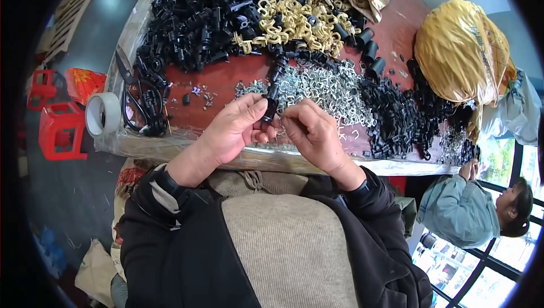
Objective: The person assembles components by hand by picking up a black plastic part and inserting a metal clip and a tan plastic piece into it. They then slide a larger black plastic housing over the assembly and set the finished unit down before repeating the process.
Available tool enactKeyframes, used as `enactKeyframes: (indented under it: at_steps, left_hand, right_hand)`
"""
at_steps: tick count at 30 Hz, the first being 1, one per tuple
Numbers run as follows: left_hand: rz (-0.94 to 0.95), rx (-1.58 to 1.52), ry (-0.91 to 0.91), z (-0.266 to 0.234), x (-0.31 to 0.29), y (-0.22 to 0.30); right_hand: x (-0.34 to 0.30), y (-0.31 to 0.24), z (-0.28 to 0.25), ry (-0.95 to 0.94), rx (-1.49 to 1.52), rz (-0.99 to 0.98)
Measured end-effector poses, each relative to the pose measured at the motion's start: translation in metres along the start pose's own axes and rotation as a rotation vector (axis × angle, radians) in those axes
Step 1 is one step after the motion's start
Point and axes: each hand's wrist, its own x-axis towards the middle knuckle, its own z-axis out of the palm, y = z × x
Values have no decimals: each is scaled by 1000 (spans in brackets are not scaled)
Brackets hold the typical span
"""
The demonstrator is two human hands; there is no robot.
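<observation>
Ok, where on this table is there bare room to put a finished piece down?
Bare red table shows between the scissors and the silver clip pile, just ahead of the left hand. A smaller patch lies near the yellow sack. The far side, under the black parts and tan pieces, is crowded.

A small black plastic piece [268, 114], short and tube-like, stands roughly upright, pinched between the fingers [258, 110] above the near edge of the desk [226, 78], just before a heap of silvery metal clips [323, 90].
</observation>
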Motion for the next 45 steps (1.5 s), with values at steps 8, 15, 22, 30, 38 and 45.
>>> enactKeyframes:
  at_steps: [8, 15, 22, 30, 38, 45]
  left_hand:
    - [-77, -13, 55, -2, 2, -9]
    - [-157, 88, 65, -9, 13, -9]
    - [-203, 196, 37, -6, 12, -13]
    - [-254, 147, 14, -4, 7, -22]
    - [-297, -41, -35, -3, 10, -28]
    - [-367, -59, -6, -11, 24, -32]
  right_hand:
    - [-3, 5, 1, -74, -115, -92]
    - [1, 19, 9, -151, -228, -77]
    - [-2, 17, 7, -207, -207, 35]
    - [-21, 21, 10, -142, -111, 44]
    - [-41, 26, -13, -41, 86, -31]
    - [-42, 35, -21, -201, 44, -87]
